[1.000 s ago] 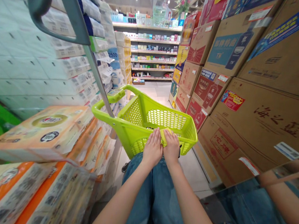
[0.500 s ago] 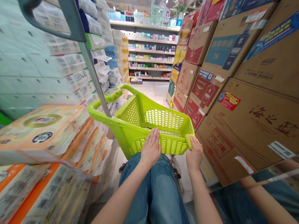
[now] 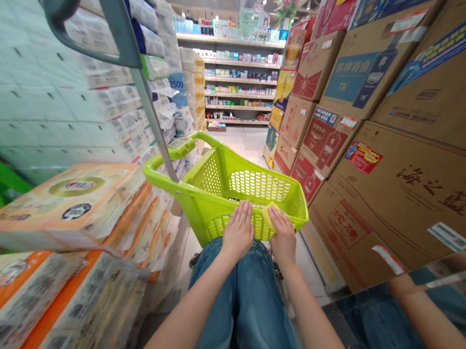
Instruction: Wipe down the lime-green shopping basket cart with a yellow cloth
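Yellow cloth (image 3: 269,214), bunched into a thick pad, lies on the near rim of a lime-green perforated plastic shopping basket (image 3: 203,174), just right of the rim's middle. The person's right hand (image 3: 283,240) sits on it, fingers closed down over the pad and pressing it against the rim. The left hand (image 3: 238,232) rests on the same rim, near the cloth but not touching it, its fingers open and flat on the plastic. Half a second earlier, the cloth and right hand were out at the basket's right corner; now they are back toward the middle, while the left hand sits about where it was. A grey trolley handle (image 3: 108,11) rises toward the upper left. Stacked tissue packs (image 3: 58,206) fill the lower left, large cardboard cartons (image 3: 405,198) line the right, and store shelves (image 3: 238,80) stand ahead at top centre.
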Action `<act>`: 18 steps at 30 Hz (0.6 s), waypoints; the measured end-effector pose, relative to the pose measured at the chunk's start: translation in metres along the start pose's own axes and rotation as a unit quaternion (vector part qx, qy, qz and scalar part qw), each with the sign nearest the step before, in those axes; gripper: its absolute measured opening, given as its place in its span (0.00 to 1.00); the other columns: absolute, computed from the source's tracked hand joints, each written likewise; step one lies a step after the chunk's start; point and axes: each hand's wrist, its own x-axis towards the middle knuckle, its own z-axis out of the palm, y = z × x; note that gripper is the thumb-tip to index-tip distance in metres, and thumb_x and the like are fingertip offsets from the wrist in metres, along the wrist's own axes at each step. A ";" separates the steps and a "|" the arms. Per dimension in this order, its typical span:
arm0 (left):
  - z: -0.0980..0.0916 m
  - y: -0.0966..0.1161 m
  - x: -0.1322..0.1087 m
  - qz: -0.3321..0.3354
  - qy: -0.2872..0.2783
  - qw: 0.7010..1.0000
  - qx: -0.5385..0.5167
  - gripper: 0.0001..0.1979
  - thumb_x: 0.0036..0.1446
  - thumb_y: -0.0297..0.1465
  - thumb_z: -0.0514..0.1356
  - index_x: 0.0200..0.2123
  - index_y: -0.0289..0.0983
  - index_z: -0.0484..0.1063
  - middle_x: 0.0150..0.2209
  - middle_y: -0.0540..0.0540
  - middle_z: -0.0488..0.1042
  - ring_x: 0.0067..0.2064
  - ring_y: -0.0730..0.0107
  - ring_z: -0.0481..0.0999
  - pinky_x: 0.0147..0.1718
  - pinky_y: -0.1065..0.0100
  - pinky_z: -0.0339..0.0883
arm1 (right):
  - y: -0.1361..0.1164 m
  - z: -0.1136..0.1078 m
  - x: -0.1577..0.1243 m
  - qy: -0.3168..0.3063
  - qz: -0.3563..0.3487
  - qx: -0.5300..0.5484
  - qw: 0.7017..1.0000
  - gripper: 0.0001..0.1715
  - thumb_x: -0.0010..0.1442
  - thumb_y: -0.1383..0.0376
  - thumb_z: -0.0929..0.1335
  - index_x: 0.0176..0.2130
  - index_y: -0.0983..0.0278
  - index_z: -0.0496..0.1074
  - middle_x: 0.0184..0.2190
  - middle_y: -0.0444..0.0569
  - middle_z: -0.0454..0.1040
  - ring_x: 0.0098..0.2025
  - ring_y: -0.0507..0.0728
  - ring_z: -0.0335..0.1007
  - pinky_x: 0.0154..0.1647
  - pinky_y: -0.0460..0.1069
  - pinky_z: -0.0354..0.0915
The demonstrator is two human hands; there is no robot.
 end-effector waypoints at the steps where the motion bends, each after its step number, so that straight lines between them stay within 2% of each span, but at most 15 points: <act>1: 0.000 0.000 0.000 0.000 0.001 1.000 0.000 0.34 0.65 0.30 0.45 0.71 0.28 0.38 0.71 0.38 0.49 0.73 0.60 0.44 0.69 0.55 0.48 | 0.013 -0.007 -0.006 0.011 0.011 -0.001 1.000 0.47 0.49 0.80 0.58 0.65 0.59 0.63 0.63 0.48 0.68 0.67 0.58 0.59 0.69 0.61 0.56; 5: 0.001 0.001 0.000 0.000 0.001 1.000 0.000 0.34 0.65 0.30 0.45 0.71 0.28 0.38 0.72 0.38 0.48 0.73 0.60 0.44 0.69 0.56 0.48 | 0.053 -0.033 -0.021 0.053 0.075 0.010 0.996 0.48 0.45 0.81 0.58 0.64 0.62 0.65 0.62 0.51 0.69 0.66 0.58 0.61 0.69 0.60 0.56; 8: 0.002 0.001 0.000 -0.003 0.000 1.000 0.002 0.33 0.65 0.29 0.46 0.71 0.27 0.41 0.72 0.38 0.49 0.73 0.59 0.43 0.69 0.56 0.47 | 0.057 -0.037 -0.021 0.075 0.130 0.002 0.989 0.46 0.45 0.80 0.58 0.62 0.63 0.68 0.61 0.51 0.71 0.65 0.58 0.62 0.69 0.59 0.56; 11: 0.003 0.001 0.000 -0.006 0.000 1.000 -0.001 0.33 0.65 0.29 0.46 0.70 0.26 0.42 0.72 0.37 0.49 0.73 0.60 0.43 0.69 0.56 0.47 | 0.032 -0.025 -0.011 0.060 0.150 -0.038 0.986 0.46 0.46 0.81 0.58 0.62 0.64 0.67 0.62 0.51 0.70 0.66 0.59 0.60 0.69 0.60 0.56; 15: 0.004 0.000 0.000 -0.004 -0.001 1.000 -0.006 0.34 0.64 0.29 0.47 0.71 0.27 0.42 0.71 0.37 0.49 0.73 0.60 0.43 0.69 0.55 0.48 | -0.023 0.005 0.010 -0.018 0.094 -0.043 0.994 0.44 0.48 0.81 0.59 0.63 0.65 0.66 0.63 0.52 0.68 0.67 0.61 0.58 0.68 0.60 0.55; 18: 0.003 -0.001 0.000 -0.004 -0.013 1.000 0.000 0.33 0.63 0.28 0.48 0.70 0.27 0.45 0.71 0.36 0.50 0.73 0.59 0.45 0.69 0.55 0.48 | -0.050 0.022 0.021 -0.037 0.066 -0.019 0.997 0.40 0.51 0.78 0.61 0.63 0.65 0.66 0.63 0.52 0.68 0.66 0.62 0.59 0.68 0.59 0.56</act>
